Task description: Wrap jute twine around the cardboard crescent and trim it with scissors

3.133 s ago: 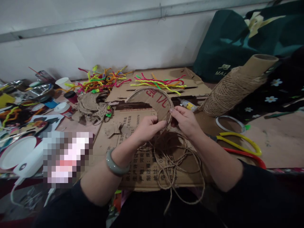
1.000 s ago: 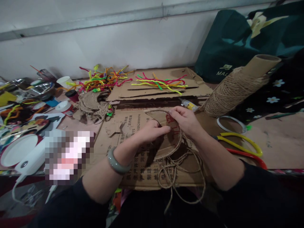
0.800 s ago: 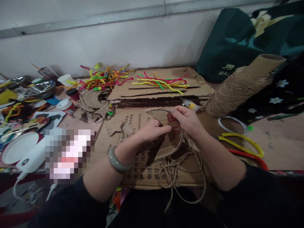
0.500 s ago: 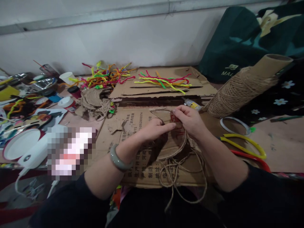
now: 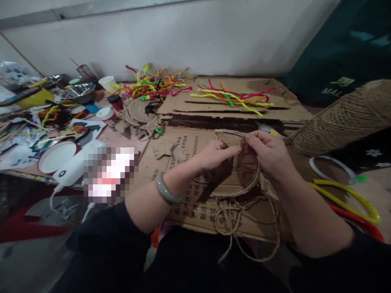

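Both of my hands are at a curved cardboard piece (image 5: 249, 162), shaped like a crescent, with jute twine running along its outer edge. My left hand (image 5: 215, 155), a grey-green bangle at its wrist, is closed on the inner side of the piece, its thumb pointing right. My right hand (image 5: 269, 152) pinches the twined upper edge between thumb and fingers; the exact contact is partly hidden. Loose jute twine (image 5: 265, 256) hangs in loops below the piece, over the front of a printed cardboard sheet (image 5: 189, 195).
A big twine cone (image 5: 345, 118) leans at right, near yellow (image 5: 363, 199) and white hoops (image 5: 326, 173). A glue tube (image 5: 269, 130) lies behind my right hand. Pipe cleaners (image 5: 232, 97) lie at the back. Twine-covered shapes (image 5: 137, 116), a paint jar (image 5: 106, 116) and a blurred-out phone (image 5: 111, 173) are left.
The whole view has shifted, so things appear farther right. My hands keep hold of the crescent, with little visible change in their grip.
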Tool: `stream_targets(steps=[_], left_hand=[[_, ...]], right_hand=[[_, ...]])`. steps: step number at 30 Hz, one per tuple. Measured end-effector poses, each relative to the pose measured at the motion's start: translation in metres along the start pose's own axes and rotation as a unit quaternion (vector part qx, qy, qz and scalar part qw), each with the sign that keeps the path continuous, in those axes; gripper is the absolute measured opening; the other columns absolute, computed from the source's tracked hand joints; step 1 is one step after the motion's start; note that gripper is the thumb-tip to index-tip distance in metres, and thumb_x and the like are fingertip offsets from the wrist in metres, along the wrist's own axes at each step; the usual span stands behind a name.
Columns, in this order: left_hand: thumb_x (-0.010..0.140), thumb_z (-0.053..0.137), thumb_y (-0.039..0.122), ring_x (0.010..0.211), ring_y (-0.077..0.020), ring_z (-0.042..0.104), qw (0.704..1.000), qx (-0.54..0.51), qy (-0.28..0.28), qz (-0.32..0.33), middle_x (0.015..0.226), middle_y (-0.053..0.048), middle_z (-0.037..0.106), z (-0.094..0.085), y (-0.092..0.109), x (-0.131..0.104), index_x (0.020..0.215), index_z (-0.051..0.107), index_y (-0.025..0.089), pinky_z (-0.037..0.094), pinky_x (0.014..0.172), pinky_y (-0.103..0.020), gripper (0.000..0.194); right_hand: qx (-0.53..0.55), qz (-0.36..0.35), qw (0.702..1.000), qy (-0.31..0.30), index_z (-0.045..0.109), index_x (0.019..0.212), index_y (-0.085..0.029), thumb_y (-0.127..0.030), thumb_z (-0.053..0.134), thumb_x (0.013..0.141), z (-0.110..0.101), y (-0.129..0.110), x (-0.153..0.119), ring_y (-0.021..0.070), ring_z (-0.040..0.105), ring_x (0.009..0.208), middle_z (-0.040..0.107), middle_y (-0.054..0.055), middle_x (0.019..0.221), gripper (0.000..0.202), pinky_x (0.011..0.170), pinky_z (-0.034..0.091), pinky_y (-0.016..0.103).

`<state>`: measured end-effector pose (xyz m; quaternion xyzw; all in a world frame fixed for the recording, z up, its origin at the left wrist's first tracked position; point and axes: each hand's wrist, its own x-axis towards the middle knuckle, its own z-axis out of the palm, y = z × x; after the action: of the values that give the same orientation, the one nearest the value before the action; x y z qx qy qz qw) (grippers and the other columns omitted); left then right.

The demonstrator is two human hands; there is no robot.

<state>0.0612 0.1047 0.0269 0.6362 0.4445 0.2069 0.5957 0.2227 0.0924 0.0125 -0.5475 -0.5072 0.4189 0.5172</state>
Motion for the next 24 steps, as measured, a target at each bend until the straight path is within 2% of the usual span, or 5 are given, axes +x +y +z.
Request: stream_targets(steps=[7, 12, 15, 19, 24], left_hand=[[0.090, 0.055, 0.038, 0.042, -0.0057, 0.039, 0.999, -0.017, 0.021, 0.022, 0.044, 0.003, 0.046, -0.0002, 0.0015, -0.0006, 0.046, 0.050, 0.016, 0.028, 0.046, -0.024, 0.050], [0.091, 0.054, 0.036, 0.041, -0.0065, 0.038, 0.999, -0.005, 0.026, 0.019, 0.044, 0.003, 0.044, -0.0001, 0.0064, -0.0022, 0.045, 0.048, 0.017, 0.029, 0.047, -0.025, 0.050], [0.092, 0.054, 0.036, 0.042, -0.0064, 0.037, 0.999, -0.013, 0.027, 0.023, 0.045, 0.004, 0.045, -0.0001, 0.0054, -0.0015, 0.047, 0.048, 0.016, 0.028, 0.047, -0.025, 0.050], [0.092, 0.053, 0.038, 0.047, -0.0069, 0.043, 0.995, -0.065, 0.071, 0.041, 0.048, 0.002, 0.049, -0.0015, 0.0012, 0.0016, 0.049, 0.049, 0.016, 0.033, 0.051, -0.024, 0.048], [0.092, 0.053, 0.037, 0.048, -0.0069, 0.045, 0.984, -0.126, 0.114, 0.053, 0.051, 0.002, 0.051, -0.0039, -0.0022, 0.0059, 0.053, 0.052, 0.016, 0.036, 0.053, -0.023, 0.044]], right_hand=[[0.058, 0.053, 0.997, -0.001, 0.062, 0.071, -0.022, -0.050, 0.076, 0.066, -0.0016, 0.0027, 0.0014, 0.0115, 0.051, 0.051, 0.059, -0.003, 0.060, 0.032, 0.048, 0.044, 0.027], [0.044, 0.058, 0.997, 0.024, 0.064, 0.069, -0.020, -0.037, 0.075, 0.069, -0.0016, 0.0034, 0.0026, 0.0110, 0.052, 0.050, 0.062, -0.002, 0.060, 0.020, 0.048, 0.043, 0.026], [0.078, 0.080, 0.992, 0.053, 0.066, 0.070, -0.019, -0.030, 0.073, 0.070, 0.0010, 0.0000, 0.0010, 0.0106, 0.053, 0.050, 0.063, -0.001, 0.060, 0.012, 0.051, 0.045, 0.026], [0.122, 0.080, 0.988, 0.051, 0.069, 0.075, -0.019, -0.033, 0.074, 0.068, 0.0032, -0.0012, 0.0000, 0.0129, 0.058, 0.057, 0.067, 0.002, 0.066, 0.016, 0.058, 0.049, 0.030], [0.107, 0.073, 0.989, 0.068, 0.067, 0.069, -0.020, -0.033, 0.079, 0.059, 0.0028, 0.0036, 0.0030, 0.0156, 0.057, 0.053, 0.064, 0.002, 0.060, 0.020, 0.054, 0.049, 0.033]])
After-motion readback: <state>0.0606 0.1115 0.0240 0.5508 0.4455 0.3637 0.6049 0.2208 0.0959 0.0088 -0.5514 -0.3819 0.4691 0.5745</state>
